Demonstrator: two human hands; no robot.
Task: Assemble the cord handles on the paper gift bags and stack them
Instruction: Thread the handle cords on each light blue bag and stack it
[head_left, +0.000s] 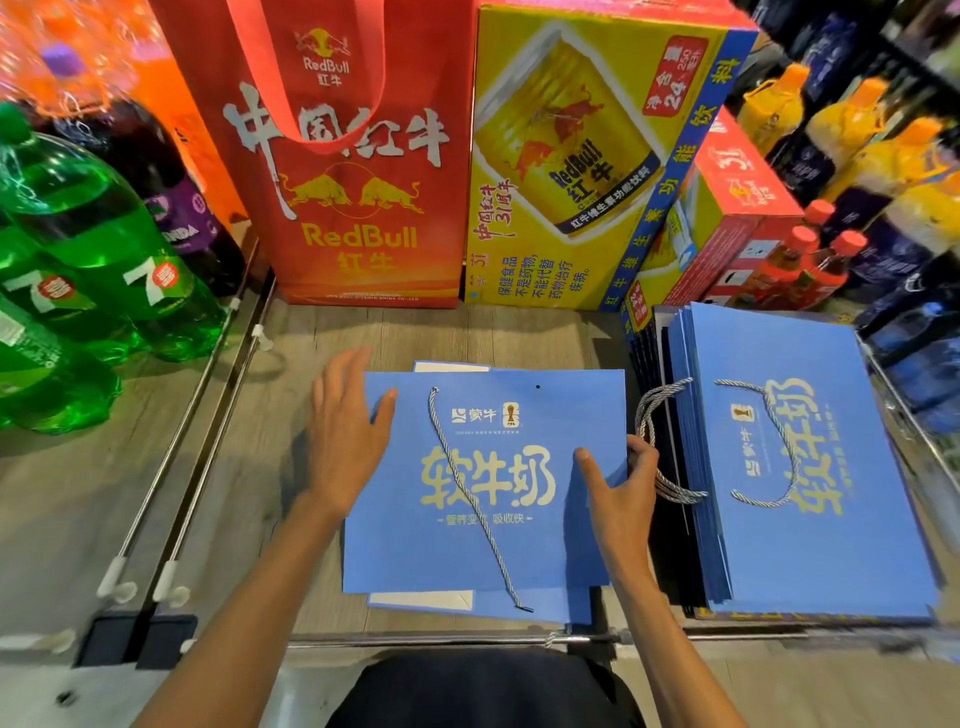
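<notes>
far left: i see green 7up bottles (104, 249) lying on their sides, with a dark purple soda bottle (176, 208) behind them.
divider: two metal rails (197, 415) run from back to front between the bottles and the wooden shelf (467, 332) i work on.
back left: a red redbull bag (358, 208) stands upright at the back edge of the shelf.
left hand: my left hand (345, 431) lies flat with straight fingers. it presses on the upper left corner of the bag and grips nothing.
task bag: the blue gift bag (415, 545) lies flat in the middle of the shelf, print side up, on top of another blue bag whose edges show above and below it.
cord: one grey-white cord (467, 493) starts at the hole near the top left. it runs diagonally down across the print, and its loose tip lies past the lower edge.
hole: a small punched hole (537, 386) shows as a dark dot near the top right.
back middle: a yellow red bull carton (571, 156) stands just beside the red bag.
right hand: my right hand (618, 493) pinches the bag's right edge, thumb on the face and fingers curled round the side.
stack: a stack of blue bags (810, 561) lies just to the right. a cord handle (792, 467) loops over the top one, and more loops (647, 415) hang out at its left side near my fingers.
far right: red-capped bottles (810, 270) and orange bottles (852, 124) stand behind the stack.
</notes>
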